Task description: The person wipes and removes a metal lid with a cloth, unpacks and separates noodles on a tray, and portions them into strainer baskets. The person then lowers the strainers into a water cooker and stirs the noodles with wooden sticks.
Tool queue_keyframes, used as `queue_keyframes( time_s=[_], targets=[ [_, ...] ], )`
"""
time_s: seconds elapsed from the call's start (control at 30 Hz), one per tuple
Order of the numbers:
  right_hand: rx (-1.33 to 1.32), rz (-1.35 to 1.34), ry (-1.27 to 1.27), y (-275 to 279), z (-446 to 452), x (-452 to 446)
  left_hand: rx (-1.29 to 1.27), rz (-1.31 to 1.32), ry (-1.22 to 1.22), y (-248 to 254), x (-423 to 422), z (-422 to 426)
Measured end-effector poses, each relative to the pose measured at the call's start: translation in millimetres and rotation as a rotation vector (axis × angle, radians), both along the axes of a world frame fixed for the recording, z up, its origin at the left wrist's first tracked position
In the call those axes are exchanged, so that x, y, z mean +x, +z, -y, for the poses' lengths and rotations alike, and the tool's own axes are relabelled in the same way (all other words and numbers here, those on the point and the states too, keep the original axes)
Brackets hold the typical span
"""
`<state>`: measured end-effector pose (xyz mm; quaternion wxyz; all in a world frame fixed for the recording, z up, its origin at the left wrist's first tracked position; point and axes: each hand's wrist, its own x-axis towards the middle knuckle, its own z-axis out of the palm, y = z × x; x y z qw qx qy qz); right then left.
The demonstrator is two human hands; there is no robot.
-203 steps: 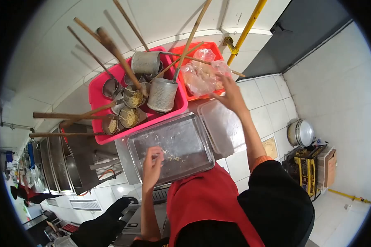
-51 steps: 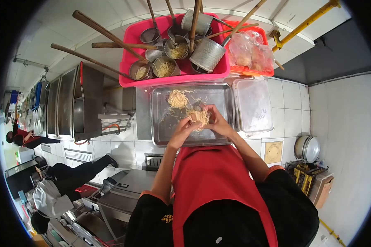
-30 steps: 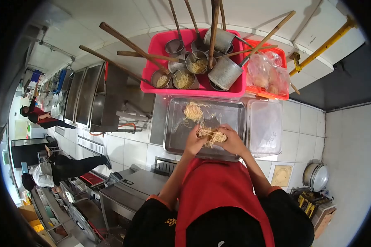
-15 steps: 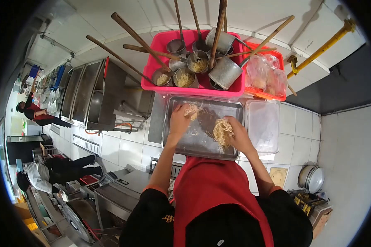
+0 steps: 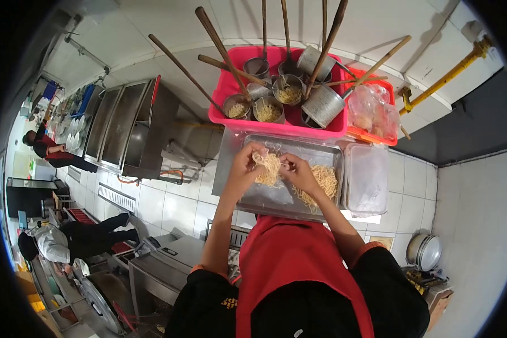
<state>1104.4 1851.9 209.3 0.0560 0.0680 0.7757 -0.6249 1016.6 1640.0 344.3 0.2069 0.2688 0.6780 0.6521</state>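
Over the left part of a metal tray (image 5: 253,204), my left hand (image 5: 244,167) is closed on a clump of pale noodles (image 5: 269,170). My right hand (image 5: 299,173) pinches the right side of this same clump. A second, looser heap of noodles (image 5: 323,183) lies at the tray's right side, partly behind my right forearm. Behind the tray, a pink tub (image 5: 225,84) holds several long-handled metal strainers, and noodles show in some of them, such as the front-left strainer (image 5: 236,108).
An orange basket (image 5: 390,90) with clear plastic bags (image 5: 372,112) stands right of the tub. Next to the tray is a translucent lidded container (image 5: 367,180). Two other people are at the far left, one in a red apron (image 5: 53,149). Round metal pans (image 5: 425,252) stand at right.
My right hand has let go of its noodles, which now lie at the tray's right side, and has moved left to the clump at my left hand.
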Motion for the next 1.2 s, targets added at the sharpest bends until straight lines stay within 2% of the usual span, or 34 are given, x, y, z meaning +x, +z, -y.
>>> queue_keyframes(
  time_s=[0.03,0.07,0.13,0.17,0.2,0.27,0.3,0.37,0.4,0.43,0.47,0.53,0.57,0.6,0.67,0.73,0.8,0.87,0.9,0.93,0.97,1.0,1.03,1.07,1.13,1.17,1.2],
  targets=[
    [0.057,-0.253,-0.001,9,8,3,0.149,0.184,-0.018,3,4,3],
    [0.061,-0.254,-0.002,5,13,5,0.153,0.183,-0.020,3,7,4],
    [-0.888,0.119,0.111,3,22,1,0.300,0.289,-0.055,5,10,5],
    [-1.037,0.288,0.123,2,23,2,0.300,0.286,-0.059,7,10,6],
    [-1.038,0.286,0.121,-6,28,1,0.352,0.345,-0.054,12,10,7],
    [-1.284,0.292,0.114,-31,36,1,0.402,0.410,-0.050,12,11,9],
    [-1.286,0.294,0.110,-30,34,3,0.429,0.439,-0.077,10,9,12],
    [-1.125,0.274,0.107,-30,29,7,0.452,0.480,-0.104,6,6,19],
    [-1.131,0.280,0.096,-28,28,5,0.103,0.238,-0.031,8,2,20],
    [-0.802,0.161,0.100,-23,28,2,-0.244,-0.005,0.036,7,2,20],
    [-0.468,0.048,0.108,-17,27,1,-0.245,0.009,0.031,-2,5,20],
    [-0.368,0.054,0.103,8,28,2,-0.511,-0.764,0.061,-45,4,21],
    [-0.252,-0.031,0.018,21,30,4,-0.443,-0.471,-0.059,-110,5,23],
    [-0.135,-0.116,-0.070,27,31,5,-0.444,-0.471,-0.060,-105,4,23],
    [-0.155,-0.196,-0.167,1,26,6,-0.624,0.020,-0.082,-82,1,22],
    [-0.172,-0.273,-0.260,-1,18,10,-0.593,0.008,-0.058,-77,-3,25],
    [-0.298,-0.043,-0.158,-6,7,12,-0.568,-0.003,-0.033,-72,-2,26],
    [-0.252,-0.107,-0.116,-17,6,9,-0.322,-0.286,-0.021,-63,-1,21],
    [-0.052,-0.040,-0.078,10,7,10,-0.325,-0.288,-0.022,-64,3,15],
    [0.149,0.030,-0.038,24,9,11,-0.365,-0.524,0.034,-71,9,7],
    [0.150,0.030,-0.034,25,11,12,-0.401,-0.760,0.094,-77,14,2],
    [0.071,-0.101,-0.045,25,12,13,-0.402,-0.761,0.101,-93,15,3],
    [-0.010,-0.230,-0.058,25,13,13,-0.433,-0.535,0.069,-117,17,6],
    [-0.011,-0.230,-0.058,29,11,13,-0.460,-0.307,0.035,-129,17,7],
    [0.049,-0.171,-0.108,38,2,15,-0.441,-0.301,-0.006,-98,11,7],
    [0.048,-0.168,-0.115,27,-4,15,-0.430,-0.101,-0.048,-89,5,9],
    [0.169,-0.202,-0.024,5,-11,14,-0.419,0.099,-0.089,-82,2,10]
  ],
)
